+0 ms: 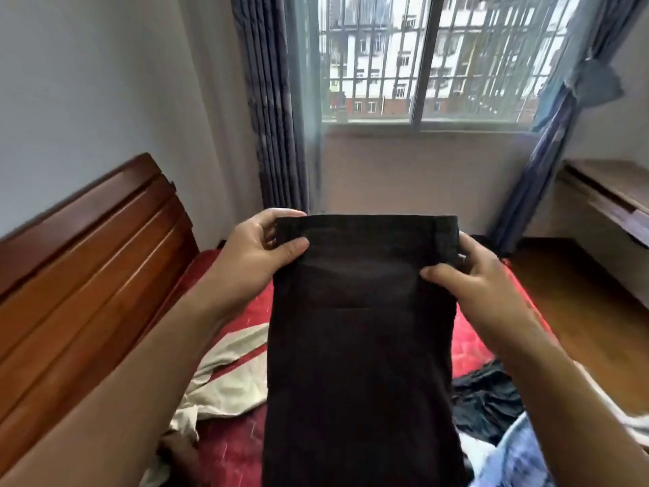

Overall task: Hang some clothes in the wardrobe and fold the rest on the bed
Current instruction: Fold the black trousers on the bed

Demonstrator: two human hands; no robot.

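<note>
Trousers (361, 332) pinched by both my hands (253, 251) (477, 275) at waistband; cream top (228, 374), dark garment (488, 395) unfolded on bed (238, 448).

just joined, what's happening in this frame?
A person is holding up dark trousers by the waistband over a bed with a red cover. The left hand pinches one top corner and the right hand pinches the other, so the garment hangs flat between them. On the bed lie a cream garment to the left, a black one to the right and something light blue at the lower right. No wardrobe is in view.
</note>
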